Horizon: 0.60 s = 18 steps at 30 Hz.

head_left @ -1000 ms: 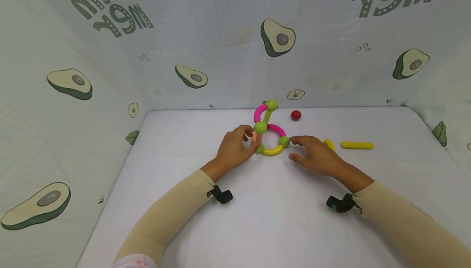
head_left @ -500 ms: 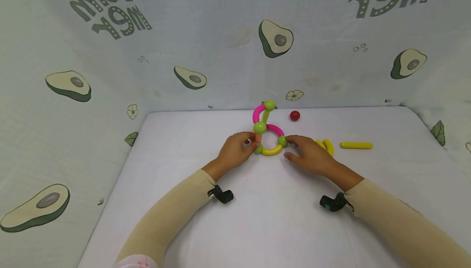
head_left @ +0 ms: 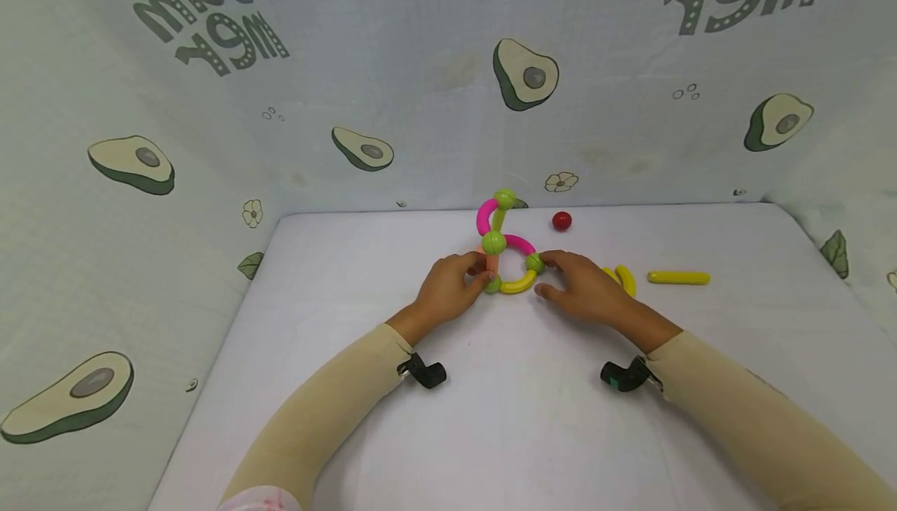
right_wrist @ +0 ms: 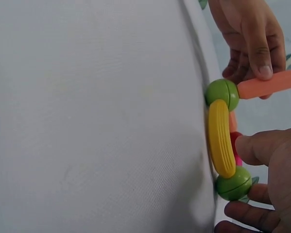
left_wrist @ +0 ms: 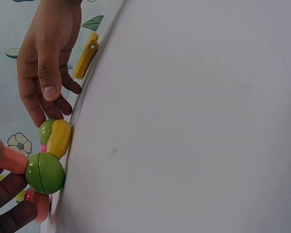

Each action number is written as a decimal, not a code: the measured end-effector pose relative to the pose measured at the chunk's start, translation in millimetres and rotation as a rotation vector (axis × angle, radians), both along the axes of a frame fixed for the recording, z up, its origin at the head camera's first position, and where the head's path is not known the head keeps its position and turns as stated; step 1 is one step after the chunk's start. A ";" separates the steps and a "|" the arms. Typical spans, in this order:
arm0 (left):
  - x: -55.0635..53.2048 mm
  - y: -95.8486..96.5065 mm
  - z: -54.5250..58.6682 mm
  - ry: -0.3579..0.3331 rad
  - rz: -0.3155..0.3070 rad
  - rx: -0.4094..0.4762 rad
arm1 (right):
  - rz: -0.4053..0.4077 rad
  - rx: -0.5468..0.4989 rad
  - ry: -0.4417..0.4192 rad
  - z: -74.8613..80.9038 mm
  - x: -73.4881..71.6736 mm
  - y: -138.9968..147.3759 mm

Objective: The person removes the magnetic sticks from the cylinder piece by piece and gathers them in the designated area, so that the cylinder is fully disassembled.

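A toy frame of green balls joined by coloured rods stands at the back middle of the table. My left hand (head_left: pixel 448 289) holds its upright orange rod (right_wrist: pixel 269 85) between thumb and fingers, just above a green ball (right_wrist: pixel 222 94). From there a curved yellow rod (head_left: pixel 518 283) runs along the table to another green ball (head_left: pixel 535 262). My right hand (head_left: pixel 585 287) touches that ball with its fingertips, thumb apart from it. A curved pink rod (head_left: pixel 520 243) forms the ring's far side. Higher up, a green ball (head_left: pixel 494 243) carries more rods and a top ball (head_left: pixel 504 199).
A red ball (head_left: pixel 562 221) lies near the table's back edge. Right of my right hand are curved yellow rods (head_left: pixel 626 280), partly hidden by it, and a straight yellow rod (head_left: pixel 678 277). Patterned cloth walls (head_left: pixel 434 106) rise behind and beside the white table (head_left: pixel 490 417).
My left fingers have come onto the orange rod. My right hand has moved left to the ring's right ball, which has shifted slightly left and back. The top ball has swung a little left.
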State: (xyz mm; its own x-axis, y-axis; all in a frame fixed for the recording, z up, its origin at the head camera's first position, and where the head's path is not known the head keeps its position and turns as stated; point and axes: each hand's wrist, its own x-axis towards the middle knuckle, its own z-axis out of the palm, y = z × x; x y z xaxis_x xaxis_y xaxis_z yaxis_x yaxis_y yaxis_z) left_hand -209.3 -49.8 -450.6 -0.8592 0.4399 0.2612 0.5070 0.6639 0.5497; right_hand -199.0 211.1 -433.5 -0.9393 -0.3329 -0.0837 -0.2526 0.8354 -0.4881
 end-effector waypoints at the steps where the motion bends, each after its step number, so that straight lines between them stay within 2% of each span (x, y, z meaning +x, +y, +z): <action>1: 0.0 0.1 -0.1 0.003 0.000 0.000 | 0.000 0.001 0.000 0.1 -0.8 -0.4; 12: -1.9 2.5 -1.2 -0.017 0.018 0.012 | -0.009 0.024 -0.015 3.2 -8.0 -3.4; 18: -2.9 3.1 -0.8 -0.036 0.023 0.027 | -0.018 0.035 -0.018 12.2 -14.7 -5.7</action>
State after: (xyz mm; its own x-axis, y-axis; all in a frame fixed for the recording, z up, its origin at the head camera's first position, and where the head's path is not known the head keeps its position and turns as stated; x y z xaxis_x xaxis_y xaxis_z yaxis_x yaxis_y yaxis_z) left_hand -212.2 -46.7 -451.4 -0.8783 0.4128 0.2412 0.4709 0.6599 0.5855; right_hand -213.7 205.5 -421.3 -0.9432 -0.3127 -0.1125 -0.2288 0.8565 -0.4627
